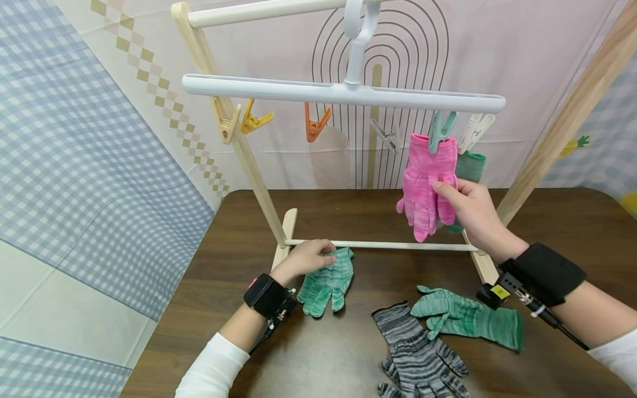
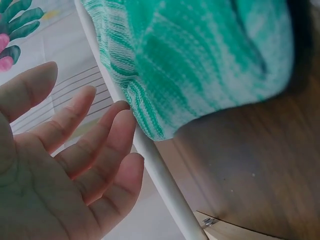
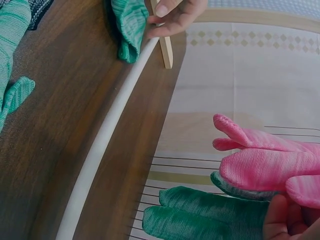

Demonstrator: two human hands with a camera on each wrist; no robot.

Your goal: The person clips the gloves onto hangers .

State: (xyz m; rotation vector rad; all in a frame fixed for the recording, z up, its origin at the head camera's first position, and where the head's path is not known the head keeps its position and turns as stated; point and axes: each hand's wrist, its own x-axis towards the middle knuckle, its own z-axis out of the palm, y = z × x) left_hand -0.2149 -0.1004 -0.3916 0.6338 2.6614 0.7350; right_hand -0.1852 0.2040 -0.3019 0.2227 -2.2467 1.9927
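Observation:
A pink knit glove (image 1: 423,188) hangs fingers-down from a teal clothespin (image 1: 440,131) on a white hanger (image 1: 288,88). My right hand (image 1: 480,218) pinches its side, thumb in front. Behind it, a green glove (image 1: 470,166) hangs from a white clothespin (image 1: 475,132); in the right wrist view its dark green fingers (image 3: 210,212) show under the pink ones. Lower left, my left hand (image 1: 306,258) is over the top of another green glove (image 1: 328,284) lying on the table. In the left wrist view its relaxed fingers (image 2: 117,145) reach that glove's edge.
Yellow (image 1: 256,121), orange (image 1: 316,126) and grey (image 1: 385,135) clothespins hang unused beside a beige one (image 1: 226,122). A wooden frame (image 1: 259,177) with a low white crossbar (image 1: 398,245) stands around the hanger. A green glove (image 1: 478,320) and a grey-black striped glove (image 1: 418,354) lie in front.

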